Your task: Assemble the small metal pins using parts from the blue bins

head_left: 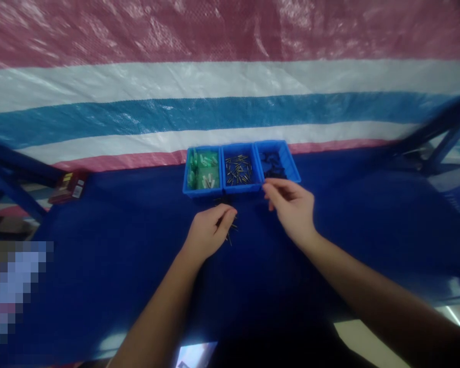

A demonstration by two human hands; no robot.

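The head view shows one maroon carton (69,188) bearing a white label (77,190), its print too small to read. Three blue plastic bins (242,188) stand side by side on the blue table (138,245): clear pieces in green-tinted bags (209,171) on the left, uncountable slim metal pins (237,168) in the middle, dark parts (271,162) on the right. The left hand (209,230), fingertips pinched, is over a small pin pile (230,238) before the bins; the right hand (296,209) pinches narrowly by the right bin's front. Whether either holds anything, I cannot tell.
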